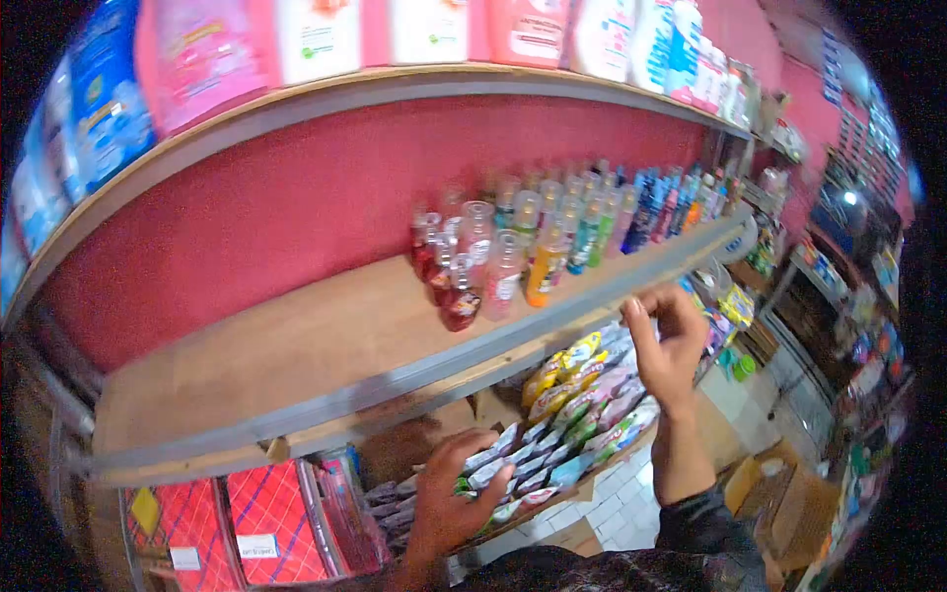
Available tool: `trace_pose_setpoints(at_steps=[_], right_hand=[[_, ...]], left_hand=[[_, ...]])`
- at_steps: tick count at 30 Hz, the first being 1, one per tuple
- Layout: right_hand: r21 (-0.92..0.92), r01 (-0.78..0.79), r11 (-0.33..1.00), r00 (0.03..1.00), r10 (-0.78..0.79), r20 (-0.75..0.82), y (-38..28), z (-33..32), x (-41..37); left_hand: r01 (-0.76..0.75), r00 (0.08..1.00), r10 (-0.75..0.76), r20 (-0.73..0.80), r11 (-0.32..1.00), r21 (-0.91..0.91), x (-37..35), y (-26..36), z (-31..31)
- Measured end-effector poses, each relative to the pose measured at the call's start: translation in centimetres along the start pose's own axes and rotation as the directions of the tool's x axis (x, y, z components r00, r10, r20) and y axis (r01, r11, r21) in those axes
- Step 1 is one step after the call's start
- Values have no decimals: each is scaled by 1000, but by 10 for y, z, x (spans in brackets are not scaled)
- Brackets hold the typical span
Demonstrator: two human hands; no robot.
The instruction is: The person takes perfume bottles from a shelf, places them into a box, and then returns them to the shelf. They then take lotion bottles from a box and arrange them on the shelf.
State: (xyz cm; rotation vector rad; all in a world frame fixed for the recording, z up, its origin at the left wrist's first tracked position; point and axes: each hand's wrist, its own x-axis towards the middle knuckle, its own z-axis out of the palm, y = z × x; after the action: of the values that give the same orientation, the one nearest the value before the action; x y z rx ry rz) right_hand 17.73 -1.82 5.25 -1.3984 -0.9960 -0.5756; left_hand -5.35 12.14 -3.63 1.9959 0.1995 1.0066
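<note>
Even, moderately bright indoor light falls on the pink wall (266, 207) and wooden shelf board (247, 335), its source out of view. The space beneath the board is dimmer. A small white glare spot shows on a dark surface (850, 198) at the right, with a bluish glow above. Blur smears the spray bottles (546, 261), leaving their labels unreadable. Wide-angle distortion bows the upper shelf edge (395, 87); the corners fall to black, grainy vignetting.

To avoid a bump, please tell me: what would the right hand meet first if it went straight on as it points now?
Probably the shelf's grey front edge; depth is unclear, so the right hand might pass above it toward the bottles.
</note>
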Motion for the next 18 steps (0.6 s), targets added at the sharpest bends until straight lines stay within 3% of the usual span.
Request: trace_pose_setpoints(at_steps=[2, 5, 6, 7, 8, 11, 13, 14, 16, 17, 18], right_hand=[[-48, -174, 984, 965, 160, -207, 29, -26, -49], [-258, -313, 914, 933, 244, -266, 90, -75, -138], [-355, -404, 843, 912, 343, -222, 96, -93, -167], [-311, -504, 806, 863, 451, -229, 104, -110, -196], [-431, -581, 690, 806, 563, -184, 115, -133, -230], [-650, -627, 429, 642, 757, -119, 143, -205, -344], [-799, -574, 179, 363, 930, -52, 156, -253, -424], [-854, -515, 71, 195, 980, -36, 152, -276, -451], [-825, -563, -48, 4, 998, -60, 128, -316, -472], [-791, -595, -142, -142, 987, -70, 119, -335, -470], [-761, -602, -242, -286, 955, -77, 110, -354, -467]], left_hand=[[-41, 995, 44, 92, 999, -31, -3, -14, 26], [24, 964, -18, 265, 999, -21, -15, -35, 68], [109, 946, -80, 315, 991, -75, -21, -34, 82], [128, 923, -94, 373, 990, -65, -29, -36, 97], [141, 898, -105, 427, 989, -53, -38, -42, 114], [168, 793, -163, 587, 985, 46, -64, -44, 162], [214, 722, -197, 663, 975, 57, -78, -33, 196], [266, 665, -243, 706, 961, 80, -99, -60, 214], [112, 595, -155, 789, 988, 110, -104, -42, 247], [32, 555, -114, 824, 993, 116, -107, -33, 264], [44, 507, -89, 857, 996, 77, -113, -29, 284]])
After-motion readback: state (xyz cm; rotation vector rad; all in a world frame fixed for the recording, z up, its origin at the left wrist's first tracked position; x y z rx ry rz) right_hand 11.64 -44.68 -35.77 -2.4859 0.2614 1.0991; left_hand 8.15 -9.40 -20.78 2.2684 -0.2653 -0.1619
